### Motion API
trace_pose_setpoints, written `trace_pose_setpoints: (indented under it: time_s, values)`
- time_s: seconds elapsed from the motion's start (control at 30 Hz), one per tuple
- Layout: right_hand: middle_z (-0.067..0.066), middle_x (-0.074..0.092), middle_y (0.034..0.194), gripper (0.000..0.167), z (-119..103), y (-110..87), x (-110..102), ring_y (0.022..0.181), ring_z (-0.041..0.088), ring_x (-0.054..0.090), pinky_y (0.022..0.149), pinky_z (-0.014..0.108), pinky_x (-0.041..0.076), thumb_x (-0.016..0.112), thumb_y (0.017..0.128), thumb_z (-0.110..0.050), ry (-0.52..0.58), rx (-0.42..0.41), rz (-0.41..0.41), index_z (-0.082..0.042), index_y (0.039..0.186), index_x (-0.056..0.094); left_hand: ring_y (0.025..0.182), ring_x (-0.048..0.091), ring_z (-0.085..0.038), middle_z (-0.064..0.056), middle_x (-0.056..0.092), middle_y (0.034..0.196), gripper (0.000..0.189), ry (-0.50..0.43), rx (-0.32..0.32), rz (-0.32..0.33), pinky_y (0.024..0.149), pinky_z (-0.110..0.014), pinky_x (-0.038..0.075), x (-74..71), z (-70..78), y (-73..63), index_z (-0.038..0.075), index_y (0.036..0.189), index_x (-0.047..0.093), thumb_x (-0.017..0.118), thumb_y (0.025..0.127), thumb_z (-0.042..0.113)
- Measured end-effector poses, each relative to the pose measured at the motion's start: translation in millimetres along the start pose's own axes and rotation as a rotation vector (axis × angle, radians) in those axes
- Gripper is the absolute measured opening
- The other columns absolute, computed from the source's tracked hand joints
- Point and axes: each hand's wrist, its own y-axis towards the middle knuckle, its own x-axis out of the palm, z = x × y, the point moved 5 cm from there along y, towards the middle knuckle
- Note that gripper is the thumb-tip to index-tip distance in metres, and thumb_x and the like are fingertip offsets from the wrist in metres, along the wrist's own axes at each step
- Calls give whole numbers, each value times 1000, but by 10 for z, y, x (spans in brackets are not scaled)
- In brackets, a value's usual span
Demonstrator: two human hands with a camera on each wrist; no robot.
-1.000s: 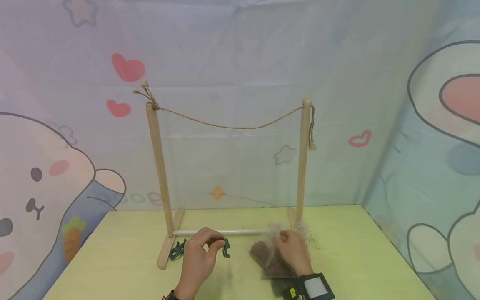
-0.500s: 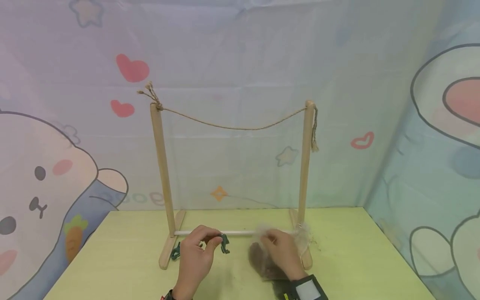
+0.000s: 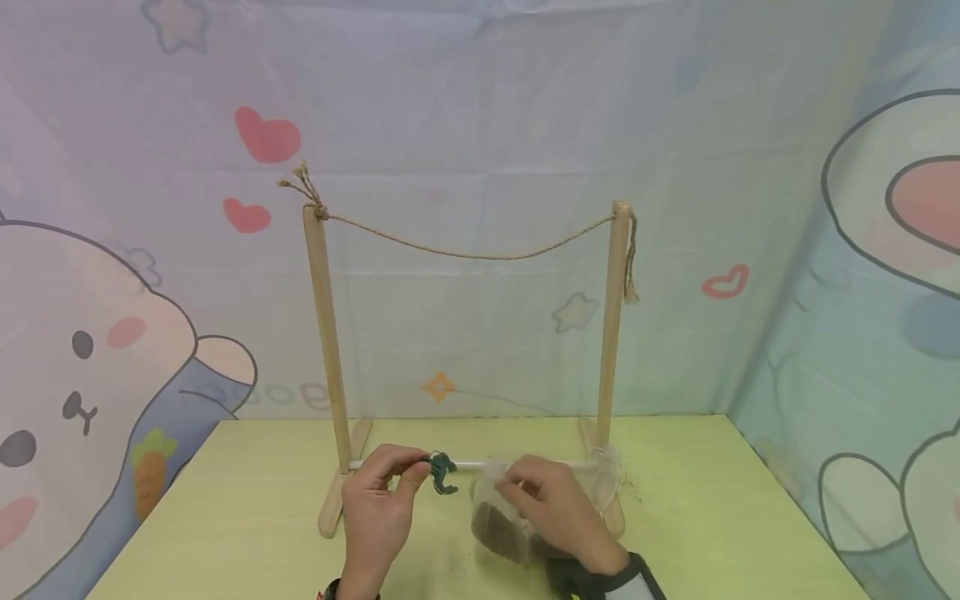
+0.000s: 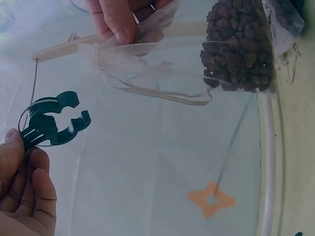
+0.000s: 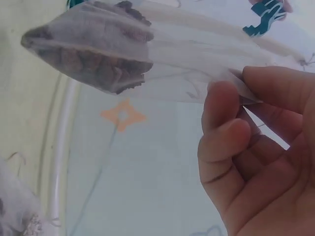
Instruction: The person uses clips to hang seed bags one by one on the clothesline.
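Note:
Thumb and fingers of the left hand (image 3: 378, 508) pinch a dark green plastic spring clip (image 3: 442, 473) by its handle end. In the left wrist view the clip (image 4: 54, 120) has its curved jaws apart, with nothing between them. The right hand (image 3: 555, 504) pinches the gathered top of a sheer drawstring bag (image 3: 487, 498), just right of the clip. Dark brown, lumpy pieces (image 4: 236, 49) fill the bag's lower part, and its ribbon hangs loose. In the right wrist view the bag (image 5: 182, 73) stretches away from the fingertips.
Behind the hands stands a wooden frame: left post (image 3: 324, 333), right post (image 3: 613, 333), a sagging rope (image 3: 480, 257) between their tops and a white rod (image 3: 472, 464) low down. Another sheer bag (image 3: 609, 475) lies by the right foot. Something dark (image 3: 564, 575) shows under the right wrist.
The right hand has moved left with the bag, which now hangs nearer the clip. The left hand has shifted slightly left and up, and the clip has turned, its jaws facing right.

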Motion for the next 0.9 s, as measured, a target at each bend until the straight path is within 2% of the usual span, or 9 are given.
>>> trace_pose_setpoints:
  time_s: [0.13,0.23,0.4,0.5,0.57,0.73,0.9]
  values:
    - [-9,58,76,19,-78,-3,-15,65,-3,44,57,19,44,69,99,-7,25,-52,-9,-13,81,70,78,68,-5,-10,72,82,16,-15,-8,3,71,-18,55,-17,77,21,1,90,76,78,80,-12]
    - [-8,56,74,19,-140,-6,-40,65,-3,43,56,19,42,69,98,-5,37,-103,6,-11,80,69,82,69,-3,-13,73,83,11,-28,12,7,74,-17,55,-55,141,54,-1,92,76,77,83,-8]
    - [-7,56,73,20,-211,-12,-85,64,-3,43,55,19,43,69,99,-6,54,-122,24,-12,80,69,87,69,-2,-16,73,87,12,-26,127,9,83,-17,54,-143,250,191,-3,98,76,76,86,-5]
    - [-7,57,72,20,-247,19,-121,62,-3,45,54,19,44,68,100,-6,64,-126,35,-11,81,70,89,69,-5,-16,72,90,19,-13,186,-8,89,-19,54,-178,346,350,-3,101,75,75,84,-12]
    - [-6,57,71,20,-273,65,-147,61,-3,44,54,19,44,68,100,-5,70,-144,42,-12,80,69,89,67,-8,-16,71,91,21,-5,218,-21,88,-20,53,-191,418,470,-3,102,75,74,84,-14]
    - [-4,58,71,19,-321,259,-237,59,-1,47,53,20,44,69,99,-4,70,-173,63,-11,81,69,82,62,-14,-15,71,88,20,17,316,-29,78,-20,49,-163,612,790,-2,99,77,78,81,-11]
    - [-1,58,71,18,-363,513,-338,58,1,50,54,21,45,69,98,-4,43,-172,76,-8,81,69,76,61,-16,-12,72,83,18,52,364,-17,74,-18,48,-98,785,1118,0,94,79,82,78,-8]
